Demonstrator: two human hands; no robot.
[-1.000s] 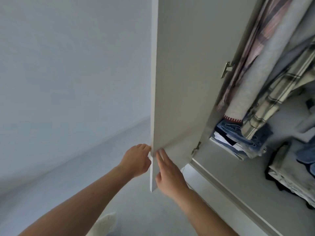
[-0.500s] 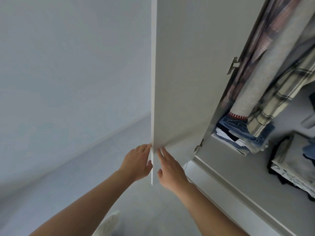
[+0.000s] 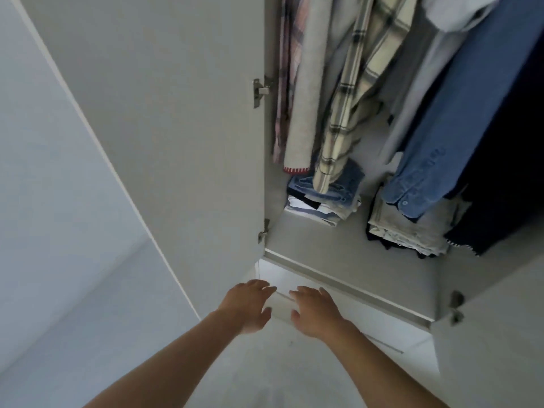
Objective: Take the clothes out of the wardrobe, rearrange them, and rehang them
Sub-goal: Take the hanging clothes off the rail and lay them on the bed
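The wardrobe stands open, its left door (image 3: 176,128) swung wide. Several garments hang inside: a pink plaid shirt (image 3: 287,83), a grey garment with a red hem (image 3: 306,98), a cream plaid shirt (image 3: 350,107), a blue denim shirt (image 3: 447,136) and a dark garment (image 3: 506,172). Two folded piles lie on the wardrobe floor (image 3: 323,245), a denim stack (image 3: 323,198) and a beige stack (image 3: 409,228). My left hand (image 3: 250,307) and my right hand (image 3: 315,313) hover side by side below the wardrobe's front edge, fingers relaxed, holding nothing.
A white drawer front (image 3: 368,313) lies under the wardrobe floor, just beyond my hands. The right door (image 3: 494,334) stands open at the lower right. A pale wall (image 3: 44,172) is on the left and light flooring (image 3: 117,334) below.
Both hands have left the left door's edge and dropped in front of the drawer. The door has swung fully open, and the view has turned onto the wardrobe's inside.
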